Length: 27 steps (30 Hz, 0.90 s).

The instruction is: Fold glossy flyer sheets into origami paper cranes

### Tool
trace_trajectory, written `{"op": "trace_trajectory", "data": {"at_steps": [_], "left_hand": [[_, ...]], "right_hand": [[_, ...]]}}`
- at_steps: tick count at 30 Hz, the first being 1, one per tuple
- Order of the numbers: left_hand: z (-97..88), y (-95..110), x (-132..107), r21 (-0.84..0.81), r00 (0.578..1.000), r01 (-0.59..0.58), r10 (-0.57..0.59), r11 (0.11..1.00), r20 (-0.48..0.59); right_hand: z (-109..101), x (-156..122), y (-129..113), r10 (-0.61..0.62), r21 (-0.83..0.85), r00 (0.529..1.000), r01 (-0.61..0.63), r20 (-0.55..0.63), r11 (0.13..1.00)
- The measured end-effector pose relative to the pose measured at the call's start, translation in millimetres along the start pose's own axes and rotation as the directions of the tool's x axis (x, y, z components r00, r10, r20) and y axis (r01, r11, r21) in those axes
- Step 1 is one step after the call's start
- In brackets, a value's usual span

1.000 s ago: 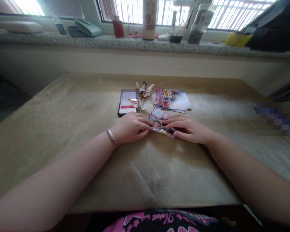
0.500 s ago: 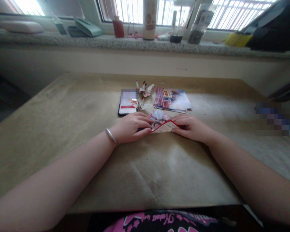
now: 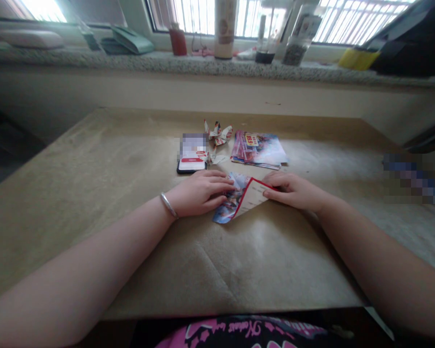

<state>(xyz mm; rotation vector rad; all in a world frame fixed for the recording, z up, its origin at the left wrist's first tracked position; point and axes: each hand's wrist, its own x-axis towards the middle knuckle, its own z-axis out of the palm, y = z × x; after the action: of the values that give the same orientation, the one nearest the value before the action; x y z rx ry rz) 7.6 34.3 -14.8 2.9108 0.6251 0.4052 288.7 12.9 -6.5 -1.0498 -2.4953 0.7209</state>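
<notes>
A glossy printed paper sheet (image 3: 253, 197) lies in front of me, its right part turned over to show a white back with a red edge. My left hand (image 3: 199, 194) rests on the sheet's left part with fingers stretched out flat. The turned-over right part is pinched between the thumb and fingers of my right hand (image 3: 292, 192). Just beyond the left hand is a phone (image 3: 190, 169) with its screen lit. Behind the sheet sits a stack of similar printed sheets (image 3: 266, 149), and beside it a folded paper shape (image 3: 222, 135).
The brown-covered table (image 3: 159, 270) reaches to the wall below a granite windowsill (image 3: 188, 63). On the sill stand a red bottle (image 3: 177, 41), a tall pale container (image 3: 224, 31), a green folded case (image 3: 130, 41) and a yellow object (image 3: 357, 59). A blurred patch covers something at right.
The sheet's near left corner has come unfolded toward me, and the fold now runs diagonally. My right hand has shifted slightly right with the paper; my left hand has barely moved.
</notes>
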Motion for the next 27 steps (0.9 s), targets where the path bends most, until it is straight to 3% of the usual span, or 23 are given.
{"op": "trace_trajectory", "data": {"at_steps": [5, 9, 15, 22, 27], "left_hand": [[-1.0, 3.8, 1.5, -0.118, 0.989, 0.146, -0.147, 0.982, 0.001], [-0.5, 4.8, 1.7, -0.204, 0.972, 0.227, -0.233, 0.952, -0.007], [-0.4, 5.1, 1.9, -0.19, 0.971, 0.224, -0.236, 0.956, -0.043], [3.4, 5.6, 5.0, -0.049, 0.995, 0.069, -0.072, 0.996, -0.065], [5.9, 4.0, 5.5, -0.035, 0.997, 0.064, -0.066, 0.997, -0.041]], "right_hand": [[12.9, 4.5, -2.7, 0.295, 0.02, 0.944, -0.295, -0.148, 0.955], [21.3, 10.0, -7.3, 0.405, -0.013, 0.889, -0.417, -0.212, 0.909], [27.3, 16.5, -11.6, 0.405, -0.152, 0.871, -0.457, -0.279, 0.877], [30.1, 21.0, -10.1, 0.389, -0.187, 0.851, -0.471, -0.351, 0.862], [33.2, 23.2, -6.1, 0.327, -0.217, 0.857, -0.434, -0.399, 0.874]]}}
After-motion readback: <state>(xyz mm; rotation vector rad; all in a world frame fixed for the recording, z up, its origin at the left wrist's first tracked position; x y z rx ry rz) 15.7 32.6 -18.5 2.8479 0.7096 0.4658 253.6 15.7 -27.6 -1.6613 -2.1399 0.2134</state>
